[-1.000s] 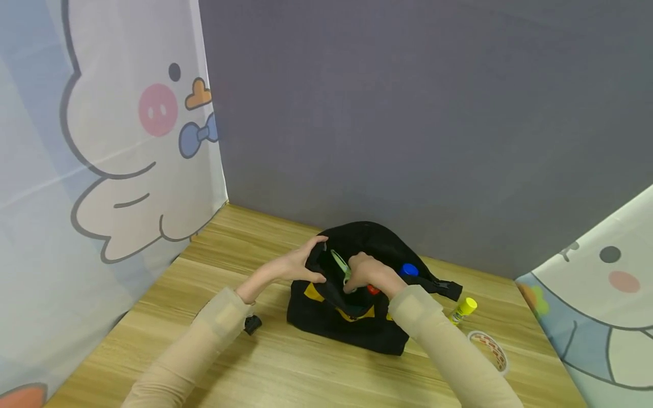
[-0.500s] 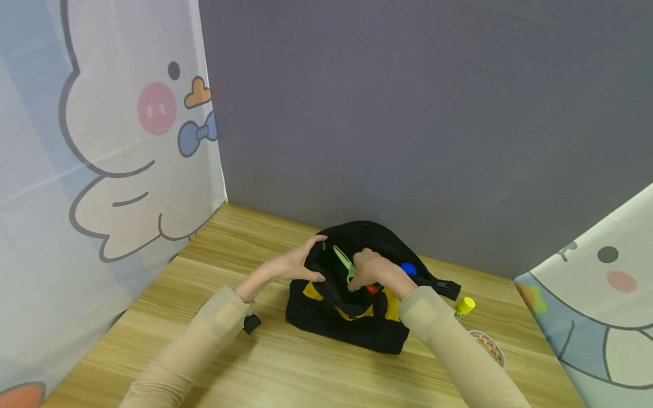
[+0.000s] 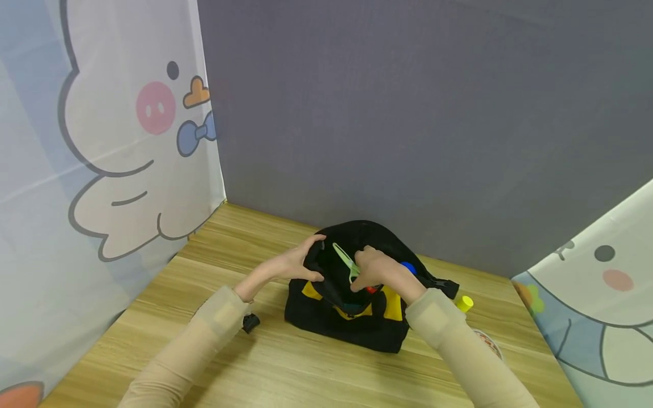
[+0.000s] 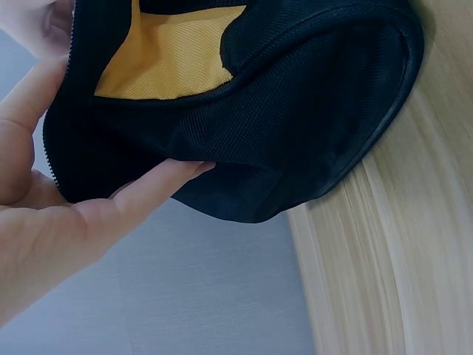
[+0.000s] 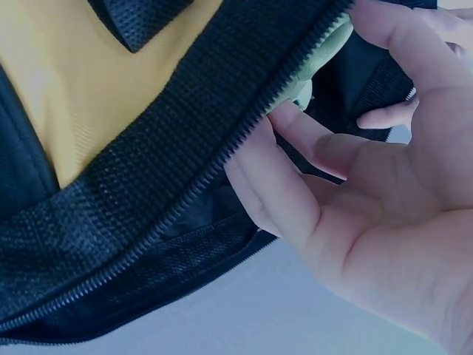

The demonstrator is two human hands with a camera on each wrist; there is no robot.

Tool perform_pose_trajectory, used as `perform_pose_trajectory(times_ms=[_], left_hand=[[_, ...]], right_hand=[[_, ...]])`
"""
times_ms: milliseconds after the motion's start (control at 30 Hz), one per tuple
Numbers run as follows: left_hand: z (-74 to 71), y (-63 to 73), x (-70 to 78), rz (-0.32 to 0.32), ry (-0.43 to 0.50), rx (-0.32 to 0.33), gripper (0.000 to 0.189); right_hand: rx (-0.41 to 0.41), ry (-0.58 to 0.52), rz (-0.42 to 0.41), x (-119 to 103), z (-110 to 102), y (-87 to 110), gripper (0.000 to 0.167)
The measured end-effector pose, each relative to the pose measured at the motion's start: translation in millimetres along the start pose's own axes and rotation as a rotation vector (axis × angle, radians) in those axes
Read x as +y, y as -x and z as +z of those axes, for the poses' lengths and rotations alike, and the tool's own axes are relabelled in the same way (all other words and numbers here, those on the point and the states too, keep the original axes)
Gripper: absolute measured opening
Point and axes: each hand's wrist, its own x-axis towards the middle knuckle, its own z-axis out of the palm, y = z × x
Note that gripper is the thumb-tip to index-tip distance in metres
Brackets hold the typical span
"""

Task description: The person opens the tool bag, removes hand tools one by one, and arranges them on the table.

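Observation:
A black zippered bag (image 3: pixel 347 331) with yellow patches lies on the table, its mouth spread wide. My left hand (image 3: pixel 298 264) holds the left edge of the opening, thumb at the front and fingers at the back. Inside the mouth, my right hand (image 3: pixel 377 269) pinches what looks like a pair of pale green scissors (image 3: pixel 344 259), long end pointing up and left. From the right wrist view, the rounded green part (image 5: pixel 329 48) shows behind the zipper edge, close to thumb and fingertips. A red item (image 3: pixel 372 289) shows beneath the right hand.
A blue cap (image 3: pixel 408 267) shows at the bag's right side, near a black strap end (image 3: pixel 449 288). A yellow-capped stick (image 3: pixel 465 304) and a round patterned piece (image 3: pixel 490 342) lie right, partly behind the sleeve. Near the left sleeve is a small black piece (image 3: pixel 250 323).
My right hand has shifted slightly right and up inside the bag, and the green scissors have moved with it, showing more of their length. The left hand keeps its hold on the edge.

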Motion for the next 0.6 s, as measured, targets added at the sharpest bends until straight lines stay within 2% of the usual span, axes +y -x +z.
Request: perform_pose_trajectory(times_ms=[167,433,600], left_hand=[[0.1,-0.5,-0.5,-0.007,0.002,-0.001,0.093],[-2.3,-0.3,0.2,-0.012,-0.001,0.004,0.095],[-0.5,-0.5,-0.4,-0.012,-0.008,-0.001,0.095]], right_hand=[[0.023,-0.006,-0.016,3,-4,8.4,0.061],[0.061,-0.037,-0.06,11,-11,20.3,0.043],[0.062,-0.035,-0.072,13,-13,23.8,0.042]])
